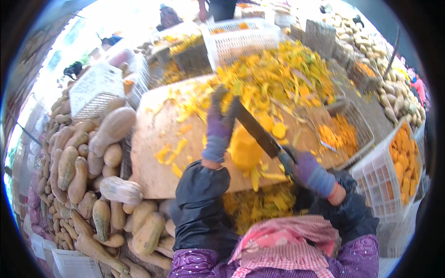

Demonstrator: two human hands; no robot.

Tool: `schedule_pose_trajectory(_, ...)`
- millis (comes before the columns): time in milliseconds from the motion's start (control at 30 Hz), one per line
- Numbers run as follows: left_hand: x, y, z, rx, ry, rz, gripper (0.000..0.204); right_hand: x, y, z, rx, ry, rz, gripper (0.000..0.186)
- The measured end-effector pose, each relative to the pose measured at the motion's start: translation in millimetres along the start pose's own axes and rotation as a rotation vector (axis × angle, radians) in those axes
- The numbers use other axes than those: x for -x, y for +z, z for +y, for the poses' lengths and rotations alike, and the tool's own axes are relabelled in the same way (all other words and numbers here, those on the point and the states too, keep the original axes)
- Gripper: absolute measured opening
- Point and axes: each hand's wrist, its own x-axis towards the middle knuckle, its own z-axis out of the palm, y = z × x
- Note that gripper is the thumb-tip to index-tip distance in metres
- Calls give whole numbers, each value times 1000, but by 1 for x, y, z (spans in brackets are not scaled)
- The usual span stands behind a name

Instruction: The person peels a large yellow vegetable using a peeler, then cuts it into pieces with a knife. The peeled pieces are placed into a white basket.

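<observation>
My right hand (pixel 307 171), in a purple and blue glove, is closed round the handle of a large knife (pixel 259 132). The long dark blade slants up to the left, over a peeled orange squash (pixel 245 149) on the wooden board (pixel 153 134). My left hand (pixel 219 118), gloved alike, is just left of the blade's far end, above and beside the squash. Its fingers point away from me and look spread, though blurred; whether they touch the blade I cannot tell. Yellow peelings (pixel 278 69) are heaped on the board beyond both hands.
Unpeeled squashes (pixel 74 171) are piled on the left, up to the board. White crates (pixel 241 39) stand behind it. A crate of orange pieces (pixel 403 162) is at right, near a tray of orange shreds (pixel 343 134). More peelings (pixel 259 208) lie below the board's near edge.
</observation>
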Motion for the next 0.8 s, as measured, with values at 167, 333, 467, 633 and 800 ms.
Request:
schedule_pose_trajectory(167,-34,18,1,160,-632,-549,32,2,-2,-21,8,34,11,37)
schedule_pose_trajectory(333,-16,24,-35,413,-548,-535,31,6,5,-15,4,89,13,36)
schedule_pose_trajectory(467,-3,25,-68,362,-366,-595,30,-2,22,-2,62,86,-2,33)
schedule_pose_trajectory(633,7,33,-92,398,-556,-605,30,-10,31,6,114,133,-16,36)
schedule_pose_trajectory(800,29,35,-143,68,258,-647,26,-19,54,23,269,92,-44,28)
